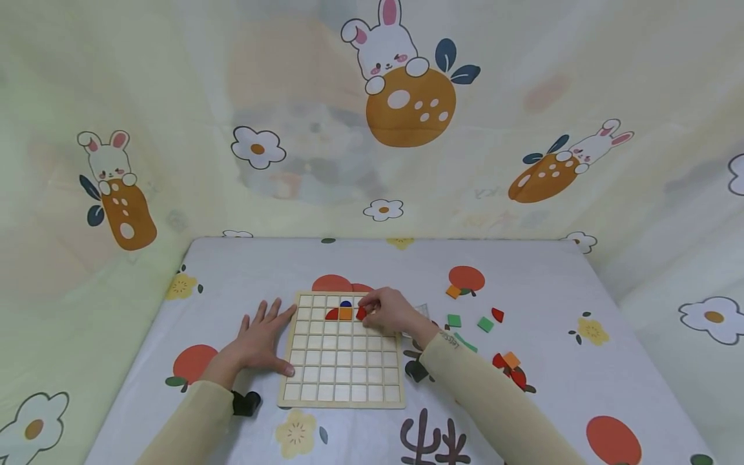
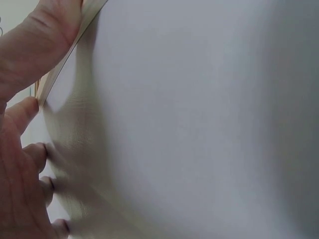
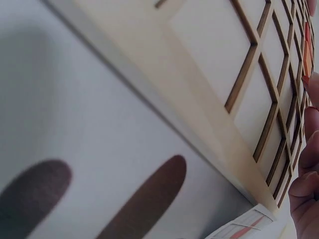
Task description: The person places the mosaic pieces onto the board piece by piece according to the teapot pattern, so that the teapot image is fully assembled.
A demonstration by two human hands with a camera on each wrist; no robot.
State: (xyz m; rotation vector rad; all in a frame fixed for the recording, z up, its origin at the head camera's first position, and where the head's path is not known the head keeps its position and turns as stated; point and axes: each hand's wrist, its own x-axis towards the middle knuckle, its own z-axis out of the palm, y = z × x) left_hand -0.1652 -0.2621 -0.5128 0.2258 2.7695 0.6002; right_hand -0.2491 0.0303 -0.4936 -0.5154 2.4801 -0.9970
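Note:
A wooden grid board (image 1: 343, 405) with square cells lies on the table. Spread fingers of my left hand (image 1: 256, 342) rest along its left edge, thumb and index finger touching the frame. Near the top of the grid sit an orange square (image 1: 345, 314), a blue rounded piece (image 1: 345, 303) just above it and a red quarter-round piece (image 1: 332, 314) to its left. My right hand (image 1: 391, 311) pinches another red piece (image 1: 361, 313) over the cells right of the orange square. Its fingertips partly cover that piece.
Right of the board lie loose pieces: green squares (image 1: 454, 320), a green curved strip (image 1: 466, 343), a red quarter-round (image 1: 497, 314), an orange square (image 1: 453, 292), and a red and orange cluster (image 1: 511, 360). A printed card (image 3: 244, 226) lies by the board's edge, partly behind the right hand.

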